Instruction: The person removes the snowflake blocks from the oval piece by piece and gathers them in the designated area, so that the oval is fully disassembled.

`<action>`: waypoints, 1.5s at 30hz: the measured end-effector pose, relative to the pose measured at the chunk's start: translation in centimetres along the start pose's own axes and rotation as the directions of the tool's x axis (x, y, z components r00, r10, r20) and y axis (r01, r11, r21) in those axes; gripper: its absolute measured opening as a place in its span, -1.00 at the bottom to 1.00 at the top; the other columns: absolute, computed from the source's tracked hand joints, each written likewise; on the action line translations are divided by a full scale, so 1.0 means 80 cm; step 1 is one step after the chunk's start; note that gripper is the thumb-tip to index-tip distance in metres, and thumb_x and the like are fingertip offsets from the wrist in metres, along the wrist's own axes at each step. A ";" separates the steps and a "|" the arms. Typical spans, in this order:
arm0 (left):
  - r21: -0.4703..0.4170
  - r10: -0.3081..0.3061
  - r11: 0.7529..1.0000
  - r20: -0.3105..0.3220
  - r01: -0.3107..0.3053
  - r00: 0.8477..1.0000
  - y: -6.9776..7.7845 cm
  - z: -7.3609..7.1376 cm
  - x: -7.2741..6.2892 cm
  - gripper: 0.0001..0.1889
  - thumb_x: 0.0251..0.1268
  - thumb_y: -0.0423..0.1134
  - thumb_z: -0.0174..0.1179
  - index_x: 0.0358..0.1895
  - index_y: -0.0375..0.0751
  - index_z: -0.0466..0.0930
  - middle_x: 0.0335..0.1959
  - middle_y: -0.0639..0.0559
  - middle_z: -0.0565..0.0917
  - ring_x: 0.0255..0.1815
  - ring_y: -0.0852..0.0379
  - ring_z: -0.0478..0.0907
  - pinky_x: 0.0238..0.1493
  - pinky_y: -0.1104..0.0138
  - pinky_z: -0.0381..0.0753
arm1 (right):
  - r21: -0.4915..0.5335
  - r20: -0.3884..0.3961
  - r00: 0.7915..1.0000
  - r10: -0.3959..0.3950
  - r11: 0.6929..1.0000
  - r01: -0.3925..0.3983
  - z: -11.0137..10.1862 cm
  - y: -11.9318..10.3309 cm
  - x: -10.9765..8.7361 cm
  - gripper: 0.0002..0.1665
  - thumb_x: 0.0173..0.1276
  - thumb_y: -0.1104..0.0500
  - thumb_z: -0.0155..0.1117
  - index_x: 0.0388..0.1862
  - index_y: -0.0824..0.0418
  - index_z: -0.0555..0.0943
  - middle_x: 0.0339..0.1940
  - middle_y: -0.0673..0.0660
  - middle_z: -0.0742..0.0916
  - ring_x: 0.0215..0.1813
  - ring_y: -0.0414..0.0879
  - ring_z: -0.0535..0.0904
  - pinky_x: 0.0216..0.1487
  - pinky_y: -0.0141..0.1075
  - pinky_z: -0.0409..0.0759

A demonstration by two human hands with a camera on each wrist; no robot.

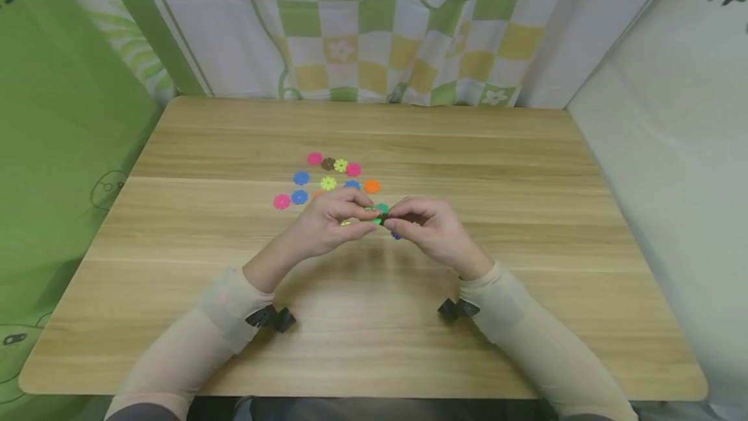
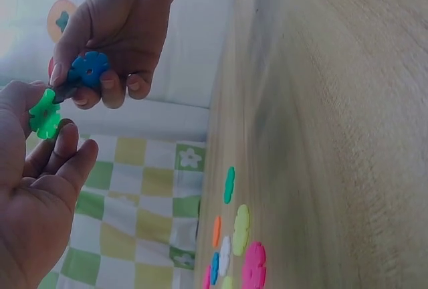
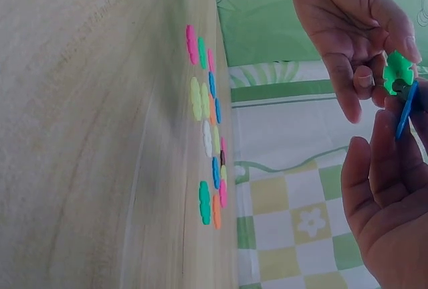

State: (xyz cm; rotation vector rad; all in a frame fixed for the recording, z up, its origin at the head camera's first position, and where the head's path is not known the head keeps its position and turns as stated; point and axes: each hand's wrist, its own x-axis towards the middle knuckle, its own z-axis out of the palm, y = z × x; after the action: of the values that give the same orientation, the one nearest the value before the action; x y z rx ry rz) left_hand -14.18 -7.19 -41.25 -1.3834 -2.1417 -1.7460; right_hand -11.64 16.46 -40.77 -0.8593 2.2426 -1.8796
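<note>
My left hand (image 1: pixel 334 218) pinches a bright green notched plastic disc (image 2: pixel 45 115) between thumb and fingers. Facing it, my right hand (image 1: pixel 435 229) holds a dark notched disc (image 2: pixel 65 91) in a pinch, mostly covered by fingertips. A blue notched disc (image 2: pixel 89 68) stands against the dark one on the right hand's side, at an angle to the green disc (image 3: pixel 398 73). In the right wrist view the dark piece lies between green and blue, its edge right at the green disc. Both hands are raised above the table, fingertips close together.
More notched discs lie loosely on the wooden table (image 1: pixel 497 167) beyond the hands, among them a pink disc (image 1: pixel 282 202), an orange disc (image 1: pixel 371 186), a brown disc (image 1: pixel 328 164) and a white disc (image 3: pixel 207 138). A checked curtain (image 1: pixel 403 38) hangs behind the table's far edge.
</note>
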 end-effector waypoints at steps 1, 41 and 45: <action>0.007 0.002 1.000 0.000 -0.002 1.000 0.000 0.000 0.000 -0.77 0.10 -0.60 0.34 -0.15 -0.38 0.74 -0.21 -0.06 0.66 -0.25 0.07 0.53 -0.33 0.35 0.53 | 0.000 -0.005 1.000 0.002 1.000 -0.002 0.000 0.000 0.000 -0.88 0.38 0.30 0.29 -0.16 0.22 0.73 -0.22 0.12 0.73 -0.25 0.02 0.61 -0.23 -0.22 0.63; 0.357 -0.773 0.506 -0.215 0.785 0.597 -0.106 -0.181 -0.047 -0.45 0.25 -0.23 0.31 0.31 -0.28 0.46 0.37 -0.30 0.35 0.39 -0.31 0.21 0.36 -0.17 0.17 | 0.068 -0.019 0.985 0.173 0.983 -0.171 -0.012 0.009 -0.002 -0.86 0.39 0.23 0.30 -0.17 0.31 0.65 -0.14 0.18 0.76 -0.09 0.07 0.68 -0.15 -0.27 0.65; 0.322 -0.761 0.530 -0.228 0.784 0.608 -0.097 -0.173 -0.048 -0.49 0.27 -0.16 0.31 0.27 -0.22 0.50 0.18 -0.28 0.50 0.14 -0.26 0.45 0.12 -0.08 0.48 | 0.074 -0.010 0.985 0.171 0.983 -0.170 -0.013 0.011 -0.002 -0.86 0.39 0.22 0.31 -0.17 0.30 0.66 -0.13 0.17 0.76 -0.04 0.21 0.65 -0.15 -0.27 0.65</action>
State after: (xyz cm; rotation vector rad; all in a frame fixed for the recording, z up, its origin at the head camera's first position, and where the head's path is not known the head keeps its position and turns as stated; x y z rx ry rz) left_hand -23.44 -20.33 -44.21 -0.2148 -3.1120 -1.2934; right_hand -12.26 17.48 -41.35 -0.6217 2.1640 -1.8834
